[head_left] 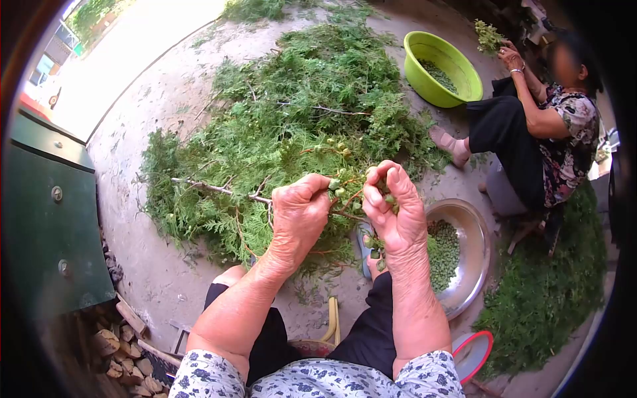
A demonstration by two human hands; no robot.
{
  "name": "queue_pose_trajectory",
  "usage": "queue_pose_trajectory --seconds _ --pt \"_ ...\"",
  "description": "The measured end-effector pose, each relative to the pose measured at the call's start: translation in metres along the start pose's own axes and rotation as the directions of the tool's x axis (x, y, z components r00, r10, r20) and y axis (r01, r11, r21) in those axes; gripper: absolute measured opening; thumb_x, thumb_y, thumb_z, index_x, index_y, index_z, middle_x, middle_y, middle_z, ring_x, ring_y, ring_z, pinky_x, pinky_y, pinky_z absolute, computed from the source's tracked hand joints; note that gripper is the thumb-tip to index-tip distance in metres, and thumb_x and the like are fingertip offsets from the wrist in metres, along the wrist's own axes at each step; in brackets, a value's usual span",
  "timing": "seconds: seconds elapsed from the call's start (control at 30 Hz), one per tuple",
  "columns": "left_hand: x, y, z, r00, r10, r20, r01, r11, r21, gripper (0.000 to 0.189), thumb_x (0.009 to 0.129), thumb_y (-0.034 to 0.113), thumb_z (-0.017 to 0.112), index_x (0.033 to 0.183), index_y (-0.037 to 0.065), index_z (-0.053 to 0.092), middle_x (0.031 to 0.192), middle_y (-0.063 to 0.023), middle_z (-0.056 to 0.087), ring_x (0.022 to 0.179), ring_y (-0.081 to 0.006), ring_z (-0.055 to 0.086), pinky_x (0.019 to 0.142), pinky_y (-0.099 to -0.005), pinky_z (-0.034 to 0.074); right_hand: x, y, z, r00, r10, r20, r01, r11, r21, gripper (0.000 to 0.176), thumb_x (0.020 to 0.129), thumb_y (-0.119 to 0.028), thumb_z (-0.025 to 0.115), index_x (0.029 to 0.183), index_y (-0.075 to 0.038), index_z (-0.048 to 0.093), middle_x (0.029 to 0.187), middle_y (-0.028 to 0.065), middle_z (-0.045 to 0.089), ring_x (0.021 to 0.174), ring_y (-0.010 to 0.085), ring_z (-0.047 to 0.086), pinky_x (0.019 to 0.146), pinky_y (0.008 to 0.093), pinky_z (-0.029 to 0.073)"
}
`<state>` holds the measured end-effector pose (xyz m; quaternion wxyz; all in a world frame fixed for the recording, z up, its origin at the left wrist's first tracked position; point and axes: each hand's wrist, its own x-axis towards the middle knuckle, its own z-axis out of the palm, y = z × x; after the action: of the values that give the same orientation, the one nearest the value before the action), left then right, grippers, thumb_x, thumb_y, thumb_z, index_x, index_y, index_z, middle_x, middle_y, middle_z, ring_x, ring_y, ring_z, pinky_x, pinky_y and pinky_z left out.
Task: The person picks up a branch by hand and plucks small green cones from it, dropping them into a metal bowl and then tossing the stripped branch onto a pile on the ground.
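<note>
Green box: A green box (56,219) stands at far left, beside the paving and well apart from the hands; it seems put at the side so the floor stays usable.
Firewood: Cut firewood (119,355) lies below the box, near the edge, perhaps kept there out of the way of the feet.
Leaf pile: A wide leaf pile (285,119) spreads on the ground in front of the sitting person, I think to be within easy reach.
Branch: A bare-stemmed branch (215,189) reaches from over this pile to the hands.
Left hand: The left hand (298,205) is closed around the branch, thumb pressed on the finger; I judge this grip steadies the stem.
Green cones: Small green cones (340,193) hang on the twig between the two hands, where both can reach them.
Right hand: The right hand (401,212) is near but apart from the left, its fingers curled on some cones, the palm turned up, perhaps so nothing drops.
Green basin: A green basin (446,52) with cones inside stands near the other person (567,119), probably to serve that side.
Metal bowl: A metal bowl (472,249), partly filled with cones, sits just beside the right forearm, likely for a short reach.
Second pile: More greenery, a second pile (544,305), lies at far right, beyond the bowl.
</note>
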<state>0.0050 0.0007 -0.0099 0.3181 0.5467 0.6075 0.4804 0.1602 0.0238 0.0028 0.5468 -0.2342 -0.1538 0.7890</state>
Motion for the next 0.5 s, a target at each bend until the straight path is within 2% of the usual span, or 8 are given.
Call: queue_pose_trajectory --seconds 0.07,0.1,0.17,0.2,0.23,0.3,0.33,0.5 --pt "0.001 0.000 0.001 0.996 0.072 -0.057 -0.069 0.997 0.043 0.010 0.072 -0.002 0.062 0.082 0.000 0.065 0.059 -0.0061 0.059 0.056 -0.0048 0.051 0.052 -0.0228 0.044 -0.003 0.003 0.004 1.000 -0.006 0.030 0.010 0.988 -0.152 0.010 0.086 -0.011 0.060 0.093 -0.004 0.058 0.080 0.0036 0.059 0.058 0.0058 0.051 0.040 0.0171 0.035" --pt "0.001 0.000 0.001 0.996 0.071 -0.059 -0.068 0.997 0.046 0.010 0.072 -0.002 0.062 0.082 0.000 0.065 0.059 -0.0061 0.059 0.056 -0.0048 0.051 0.052 -0.0228 0.044 -0.007 0.005 0.010 0.999 -0.003 0.032 0.008 0.988 -0.151 0.010 0.086 -0.011 0.060 0.093 -0.004 0.058 0.080 0.0036 0.059 0.058 0.0058 0.051 0.040 0.0171 0.035" --pt "0.001 0.000 0.001 0.993 0.101 -0.066 -0.097 0.993 0.063 0.010 0.072 -0.002 0.061 0.081 0.000 0.064 0.060 -0.0102 0.060 0.053 -0.0085 0.053 0.052 -0.0241 0.044 -0.012 0.008 0.019 0.996 -0.072 -0.046 0.026 0.772 -0.635 0.014 0.082 -0.009 0.065 0.095 -0.004 0.062 0.081 0.0038 0.060 0.058 0.0033 0.049 0.042 0.0165 0.034" --pt "0.001 0.000 0.002 0.993 0.101 -0.066 -0.097 0.993 0.064 0.010 0.072 -0.002 0.061 0.081 0.000 0.064 0.060 -0.0102 0.060 0.053 -0.0085 0.053 0.052 -0.0241 0.044 -0.012 0.015 0.017 0.983 -0.172 -0.069 0.059 0.643 -0.763 0.021 0.078 -0.007 0.069 0.097 -0.002 0.064 0.082 0.0045 0.061 0.063 0.0048 0.051 0.049 0.0186 0.040" --pt "0.000 0.000 0.003 0.990 0.123 -0.067 -0.117 0.989 0.090 0.009 0.072 -0.002 0.061 0.080 0.000 0.064 0.060 -0.0112 0.060 0.052 -0.0103 0.054 0.051 -0.0247 0.044 -0.010 0.019 0.016 0.983 -0.172 -0.070 0.058 0.643 -0.763 0.021 0.078 -0.007 0.069 0.097 -0.002 0.064 0.082 0.0045 0.061 0.063 0.0048 0.051 0.049 0.0186 0.040" --pt "-0.001 -0.002 0.003 0.988 0.142 -0.067 -0.134 0.984 0.116 0.008 0.072 -0.002 0.062 0.079 0.000 0.063 0.061 -0.0123 0.059 0.051 -0.0122 0.055 0.051 -0.0253 0.044 -0.009 0.023 0.015 0.945 -0.306 0.114 0.235 0.392 -0.889 0.024 0.075 -0.006 0.070 0.097 -0.001 0.065 0.083 0.0049 0.062 0.069 0.0093 0.055 0.060 0.0218 0.045" --pt "-0.001 -0.002 0.003 0.986 0.157 -0.057 -0.149 0.981 0.126 0.008 0.071 -0.002 0.062 0.079 0.000 0.063 0.061 -0.0127 0.059 0.051 -0.0131 0.055 0.050 -0.0256 0.044 -0.009 0.023 0.015 0.940 -0.312 0.138 0.251 0.359 -0.899 0.026 0.074 -0.005 0.070 0.098 0.000 0.065 0.081 0.0051 0.062 0.072 0.0119 0.055 0.067 0.0240 0.045" --pt "-0.002 0.000 0.004 0.980 0.199 -0.025 -0.193 0.970 0.149 0.008 0.070 -0.002 0.064 0.077 0.000 0.062 0.060 -0.0126 0.058 0.050 -0.0141 0.055 0.050 -0.0261 0.044 -0.007 0.022 0.018 0.941 -0.314 0.129 0.221 0.280 -0.934 0.020 0.077 -0.008 0.068 0.095 0.000 0.064 0.079 0.0041 0.061 0.067 0.0106 0.054 0.061 0.0239 0.044"
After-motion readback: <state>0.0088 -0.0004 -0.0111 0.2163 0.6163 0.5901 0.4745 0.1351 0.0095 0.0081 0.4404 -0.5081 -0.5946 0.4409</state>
